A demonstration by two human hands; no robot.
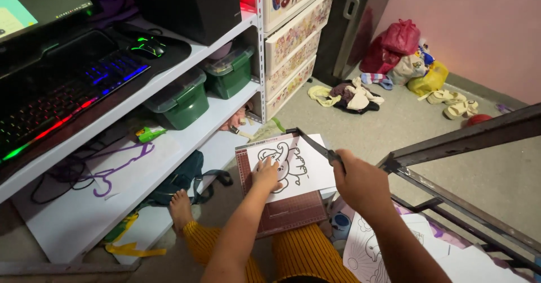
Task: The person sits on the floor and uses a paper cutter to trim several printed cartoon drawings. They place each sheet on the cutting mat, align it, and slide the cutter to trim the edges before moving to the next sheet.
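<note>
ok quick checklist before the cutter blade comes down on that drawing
1. Left hand presses the elephant drawing flat: ok.
2. Right hand grips the blade arm by its handle, arm raised: ok.
3. Left fingers away from the blade edge on the right side: ok.
4. Paper square to the grid of the cutter base: cannot tell.
5. Base steady on the lap: cannot tell.
6. Loose sheets under the right arm kept off the cutter: ok.
</note>
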